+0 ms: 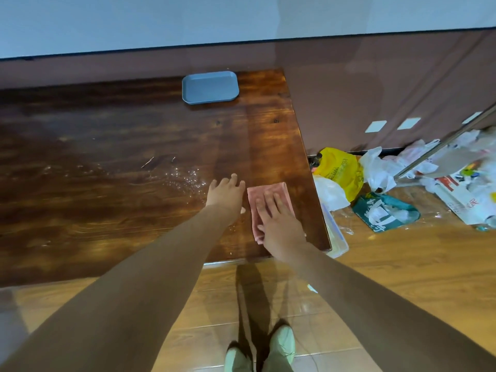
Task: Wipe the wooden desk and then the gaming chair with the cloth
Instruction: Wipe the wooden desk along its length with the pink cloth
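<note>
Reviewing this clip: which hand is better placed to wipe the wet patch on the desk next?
Right. The right hand lies flat on the pink cloth, so it can slide it left to the droplets. The left hand is bare, beside the cloth.

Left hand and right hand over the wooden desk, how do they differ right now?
The right hand presses flat on the folded pink cloth; the left hand is beside that cloth, over the bare dark wooden desk. The left hand is nearer the wet droplets; the right hand is nearer the desk's right edge. Both have fingers extended, gripping nothing.
</note>
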Tool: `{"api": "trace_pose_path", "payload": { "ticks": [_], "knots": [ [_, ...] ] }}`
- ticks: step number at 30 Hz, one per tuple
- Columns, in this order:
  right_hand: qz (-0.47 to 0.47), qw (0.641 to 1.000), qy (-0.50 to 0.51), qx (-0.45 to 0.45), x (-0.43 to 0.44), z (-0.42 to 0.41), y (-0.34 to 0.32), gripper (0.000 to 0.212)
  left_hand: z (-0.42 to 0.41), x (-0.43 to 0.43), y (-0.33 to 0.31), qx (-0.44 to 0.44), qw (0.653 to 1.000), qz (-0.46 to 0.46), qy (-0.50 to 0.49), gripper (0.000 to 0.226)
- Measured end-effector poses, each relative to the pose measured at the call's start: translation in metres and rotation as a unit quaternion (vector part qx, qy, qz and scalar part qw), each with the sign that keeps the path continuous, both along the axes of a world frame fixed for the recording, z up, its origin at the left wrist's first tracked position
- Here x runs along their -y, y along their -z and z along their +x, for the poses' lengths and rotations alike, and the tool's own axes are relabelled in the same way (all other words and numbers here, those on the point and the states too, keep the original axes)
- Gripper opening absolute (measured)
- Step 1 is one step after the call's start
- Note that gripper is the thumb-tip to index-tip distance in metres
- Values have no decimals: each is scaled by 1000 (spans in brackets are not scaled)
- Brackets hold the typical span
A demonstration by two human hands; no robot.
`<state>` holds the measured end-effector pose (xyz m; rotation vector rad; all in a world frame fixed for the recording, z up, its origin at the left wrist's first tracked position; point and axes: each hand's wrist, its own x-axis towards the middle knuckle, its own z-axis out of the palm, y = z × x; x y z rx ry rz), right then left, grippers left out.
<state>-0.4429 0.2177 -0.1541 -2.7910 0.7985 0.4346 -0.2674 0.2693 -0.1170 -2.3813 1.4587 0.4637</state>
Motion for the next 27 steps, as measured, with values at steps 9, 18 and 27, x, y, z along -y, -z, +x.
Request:
{"api": "trace_pose_path", "payload": {
  "ticks": [9, 18, 27],
  "knots": [
    [-66, 998, -6, -9, 28, 46, -3, 73, -11, -20, 7, 36, 992, -119, 30, 55],
    [-21, 998, 57, 21, -82, 11, -3, 90, -47, -94, 12, -48, 964, -248, -83, 33],
    [102, 956, 156, 225, -56, 1, -20, 30, -70, -88, 2, -197, 945, -251, -66, 52]
  ]
}}
